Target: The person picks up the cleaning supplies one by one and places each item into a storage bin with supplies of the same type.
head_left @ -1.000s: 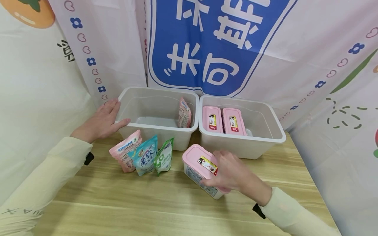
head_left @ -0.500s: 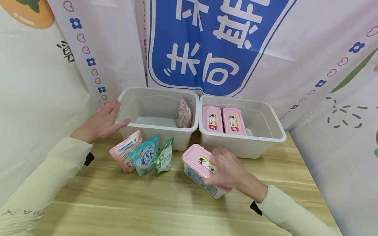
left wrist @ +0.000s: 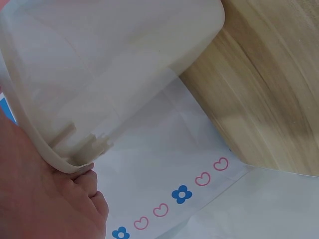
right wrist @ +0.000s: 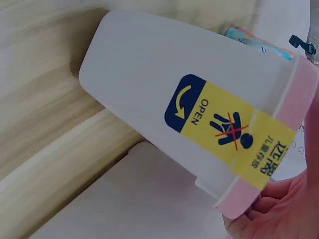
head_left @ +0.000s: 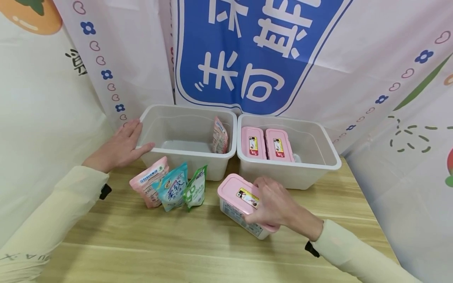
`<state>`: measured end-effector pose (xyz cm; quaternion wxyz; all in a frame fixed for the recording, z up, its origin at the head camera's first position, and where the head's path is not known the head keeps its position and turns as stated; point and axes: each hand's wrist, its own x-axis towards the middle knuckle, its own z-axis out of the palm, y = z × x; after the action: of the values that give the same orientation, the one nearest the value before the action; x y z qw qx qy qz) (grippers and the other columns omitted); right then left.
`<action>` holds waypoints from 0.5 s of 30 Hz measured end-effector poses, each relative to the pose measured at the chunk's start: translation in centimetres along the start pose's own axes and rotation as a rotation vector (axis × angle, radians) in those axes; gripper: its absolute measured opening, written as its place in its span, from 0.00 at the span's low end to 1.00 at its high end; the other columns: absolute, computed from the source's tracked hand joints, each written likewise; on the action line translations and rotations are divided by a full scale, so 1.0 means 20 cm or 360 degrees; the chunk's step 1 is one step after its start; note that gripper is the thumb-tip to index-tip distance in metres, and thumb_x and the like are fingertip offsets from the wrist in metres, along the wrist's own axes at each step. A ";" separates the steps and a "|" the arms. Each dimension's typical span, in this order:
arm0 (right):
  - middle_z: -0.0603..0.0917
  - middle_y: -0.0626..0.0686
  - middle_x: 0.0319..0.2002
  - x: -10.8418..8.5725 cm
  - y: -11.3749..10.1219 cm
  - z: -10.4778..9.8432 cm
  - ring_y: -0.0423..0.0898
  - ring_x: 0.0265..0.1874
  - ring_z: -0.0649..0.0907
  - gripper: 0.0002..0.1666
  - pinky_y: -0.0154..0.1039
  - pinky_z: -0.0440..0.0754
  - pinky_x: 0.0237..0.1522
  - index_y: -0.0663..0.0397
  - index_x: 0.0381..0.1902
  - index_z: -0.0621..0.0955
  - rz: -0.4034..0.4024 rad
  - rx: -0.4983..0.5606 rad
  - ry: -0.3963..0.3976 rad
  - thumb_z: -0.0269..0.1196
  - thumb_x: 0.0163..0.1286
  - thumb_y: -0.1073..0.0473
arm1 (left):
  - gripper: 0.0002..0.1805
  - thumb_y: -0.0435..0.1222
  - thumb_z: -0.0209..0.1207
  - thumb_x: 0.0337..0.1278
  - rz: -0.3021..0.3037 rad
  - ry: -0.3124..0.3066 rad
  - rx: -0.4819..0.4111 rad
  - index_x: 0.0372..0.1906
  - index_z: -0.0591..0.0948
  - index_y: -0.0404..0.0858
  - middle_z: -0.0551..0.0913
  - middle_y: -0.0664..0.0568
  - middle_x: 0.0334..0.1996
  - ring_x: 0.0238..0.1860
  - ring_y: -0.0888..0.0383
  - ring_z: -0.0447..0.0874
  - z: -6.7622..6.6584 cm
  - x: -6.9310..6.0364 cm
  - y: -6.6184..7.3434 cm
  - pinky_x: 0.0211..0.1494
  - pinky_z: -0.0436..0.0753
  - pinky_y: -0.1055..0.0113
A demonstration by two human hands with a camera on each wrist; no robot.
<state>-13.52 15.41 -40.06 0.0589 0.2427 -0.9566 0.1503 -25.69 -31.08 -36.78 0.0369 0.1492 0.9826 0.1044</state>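
Note:
With curled fingers and thumb, my right hand (head_left: 274, 204) holds a white plastic tub (right wrist: 164, 64) by its pink lid (head_left: 235, 188); the tub stands on the table in front of the right bin, its label partly covered. In the right wrist view its yellow-and-blue sticker (right wrist: 219, 124) reads OPEN. My left hand (head_left: 118, 147) rests on the near left corner of the left grey bin (head_left: 184, 151), thumb over the front rim, fingers extended along the end. Before that bin stand a pink pouch (head_left: 152, 184), a blue pouch (head_left: 173, 188) and a green-and-white pouch (head_left: 196, 188).
One pink pouch (head_left: 220, 137) stands inside the left bin at its right end. The right grey bin (head_left: 283, 167) holds two pink-lidded tubs (head_left: 279, 145) side by side at its left. A printed cloth (head_left: 141, 59) hangs behind the bins on the wooden table (head_left: 159, 247).
My right hand has shifted slightly over the tub's lid and now covers the red end of its label. The left hand still rests on the bin.

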 end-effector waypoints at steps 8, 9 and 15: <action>0.81 0.48 0.34 -0.01 0.01 -0.05 0.40 0.32 0.78 0.46 0.32 0.78 0.30 0.61 0.46 0.83 -0.0020 -0.0024 -0.0011 0.80 0.33 0.37 | 0.54 0.64 0.41 0.78 0.0017 0.0014 -0.0008 0.83 0.38 0.26 0.33 0.30 0.85 0.85 0.29 0.34 0.00 0.00 0.00 0.86 0.39 0.33; 0.81 0.48 0.35 -0.01 0.01 -0.05 0.40 0.32 0.78 0.46 0.32 0.78 0.31 0.61 0.46 0.83 -0.0023 -0.0026 -0.0012 0.80 0.33 0.36 | 0.54 0.64 0.40 0.78 0.0016 0.0015 -0.0004 0.84 0.38 0.26 0.33 0.30 0.85 0.85 0.29 0.34 0.00 0.00 0.00 0.86 0.39 0.33; 0.83 0.47 0.36 -0.02 0.00 -0.11 0.40 0.33 0.79 0.48 0.32 0.79 0.33 0.60 0.48 0.83 -0.0018 -0.0003 -0.0008 0.80 0.32 0.36 | 0.54 0.65 0.40 0.78 0.0004 0.0008 0.0012 0.84 0.38 0.27 0.32 0.30 0.85 0.85 0.30 0.33 0.01 0.00 0.00 0.86 0.38 0.33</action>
<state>-13.04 16.32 -38.04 0.0574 0.2484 -0.9555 0.1485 -25.71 -31.02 -36.88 0.0336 0.1505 0.9829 0.1010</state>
